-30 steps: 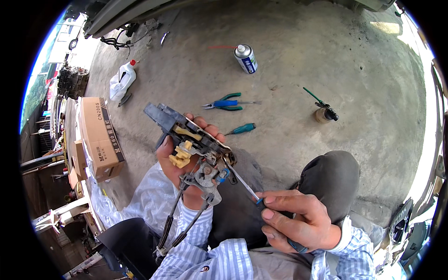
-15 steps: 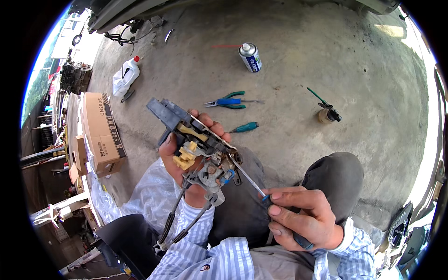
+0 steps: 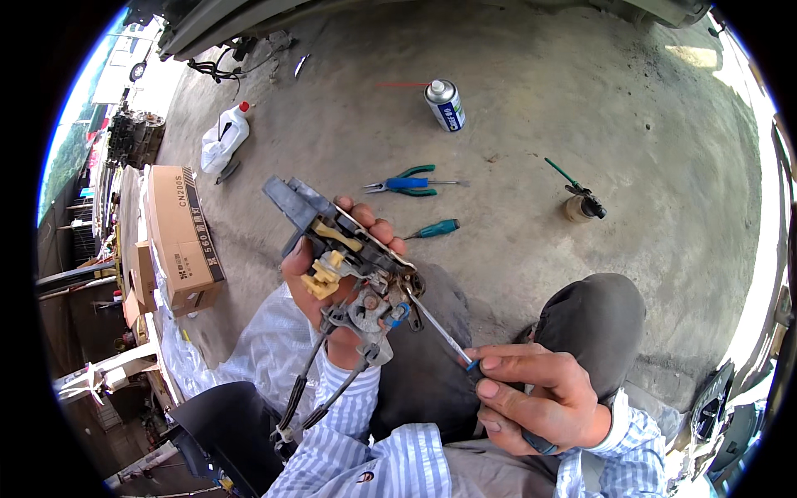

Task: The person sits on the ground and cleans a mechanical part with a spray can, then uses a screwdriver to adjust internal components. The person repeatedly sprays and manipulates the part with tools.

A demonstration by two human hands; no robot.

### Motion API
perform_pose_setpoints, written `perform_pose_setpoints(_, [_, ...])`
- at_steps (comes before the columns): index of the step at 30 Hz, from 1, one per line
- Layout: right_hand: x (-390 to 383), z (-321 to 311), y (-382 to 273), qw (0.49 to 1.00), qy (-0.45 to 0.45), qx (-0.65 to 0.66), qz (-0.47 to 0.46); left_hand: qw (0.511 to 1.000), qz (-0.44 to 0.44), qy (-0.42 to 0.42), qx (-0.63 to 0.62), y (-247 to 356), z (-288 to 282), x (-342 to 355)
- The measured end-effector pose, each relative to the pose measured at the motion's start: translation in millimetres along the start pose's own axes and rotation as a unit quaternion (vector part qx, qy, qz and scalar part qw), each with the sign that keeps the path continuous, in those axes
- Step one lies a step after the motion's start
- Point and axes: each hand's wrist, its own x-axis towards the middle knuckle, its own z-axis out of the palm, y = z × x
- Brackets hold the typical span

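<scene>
My left hand is closed round a grey and black latch mechanism with yellow plastic pieces, metal levers and two cables hanging toward my body. Its fingertips show along the far side. My right hand grips a screwdriver by its dark handle, fingers closed round it. The shiny shaft reaches up-left into the mechanism's metal end, where the exact contact at the tip is too small to tell. My dark-trousered knees are beneath and beside the work.
On the concrete floor lie pliers with a blue screwdriver, a teal-handled tool, a spray can, a brush in a container, a white jug and cardboard boxes. Plastic sheeting lies at left.
Since a second ago the mechanism and my right hand with the screwdriver have shifted slightly to the right, as has the floor scene. In the last half second my right hand has dipped a little.
</scene>
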Motion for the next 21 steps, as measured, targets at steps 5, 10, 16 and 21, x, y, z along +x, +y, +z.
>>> perform_pose_setpoints(5, [8, 10, 4, 1.000, 0.024, -0.013, -0.010, 1.000, 0.002, -0.004, 0.001, -4, 0, 3])
perform_pose_setpoints(10, [6, 1, -5, 1.000, -0.004, -0.027, -0.013, 0.999, 0.021, 0.019, 0.042, -7, 7, -2])
perform_pose_setpoints(16, [1, 6, -6, 0.999, 0.025, 0.010, -0.020, 0.992, 0.082, 0.084, 0.053, -7, 17, 0])
perform_pose_setpoints(21, [6, 8, -7, 1.000, 0.007, 0.009, -0.010, 0.997, 0.063, 0.051, 0.012, -6, 16, -3])
